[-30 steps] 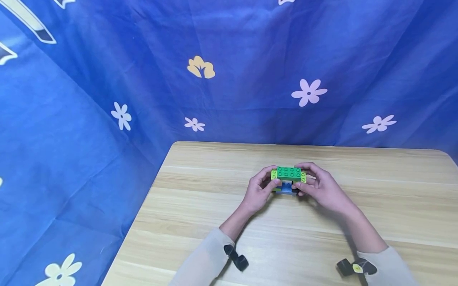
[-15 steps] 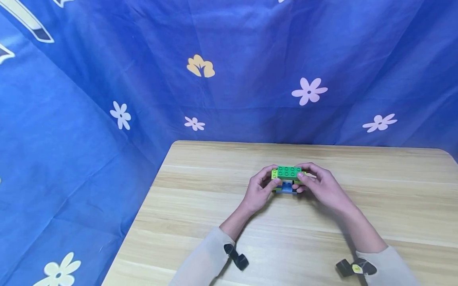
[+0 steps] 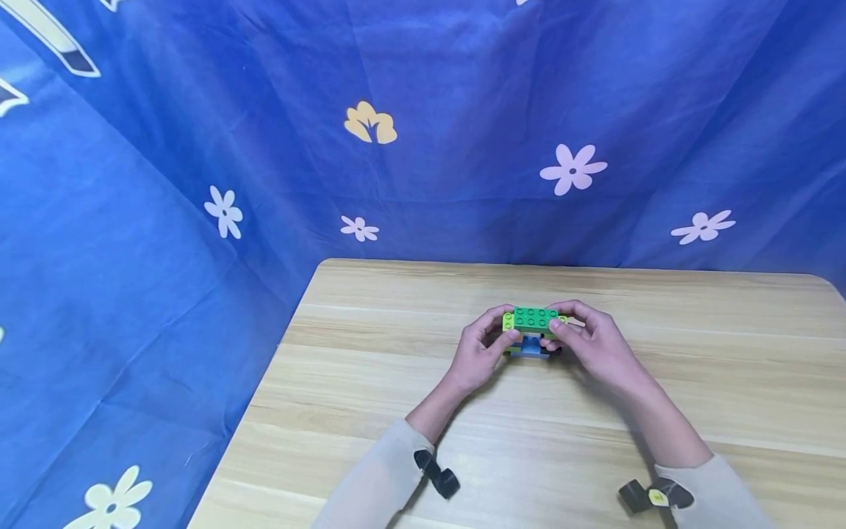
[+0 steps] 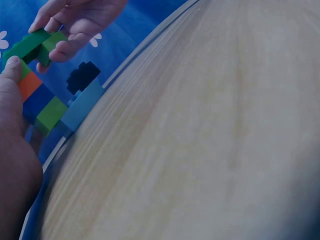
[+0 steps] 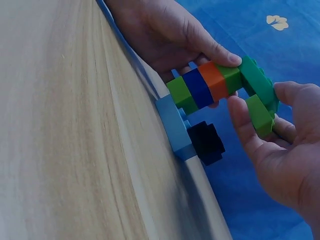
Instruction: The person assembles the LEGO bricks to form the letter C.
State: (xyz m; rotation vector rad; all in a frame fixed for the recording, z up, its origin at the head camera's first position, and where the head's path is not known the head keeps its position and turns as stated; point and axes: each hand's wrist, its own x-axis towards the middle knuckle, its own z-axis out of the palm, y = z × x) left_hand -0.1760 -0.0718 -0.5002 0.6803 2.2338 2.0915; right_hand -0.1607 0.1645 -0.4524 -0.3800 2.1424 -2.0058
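A toy-block structure stands on the table. Its base is a light blue brick. On the left rises a column of a lime brick, a dark blue brick, an orange brick and another lime brick. A long green brick spans the top. Under its right end hangs a lime brick, with a gap above a black brick on the base. My left hand grips the column. My right hand holds the green brick's right end, thumb on its near side.
The wood-grain table extends around the structure, its rear edge a short way behind. Blue cloth with flower prints hangs behind and to the left. Black wrist straps sit on both sleeves.
The right thumb has moved up from the lime brick at the right onto the green brick. The left hand keeps its grip on the column. The structure has hardly moved.
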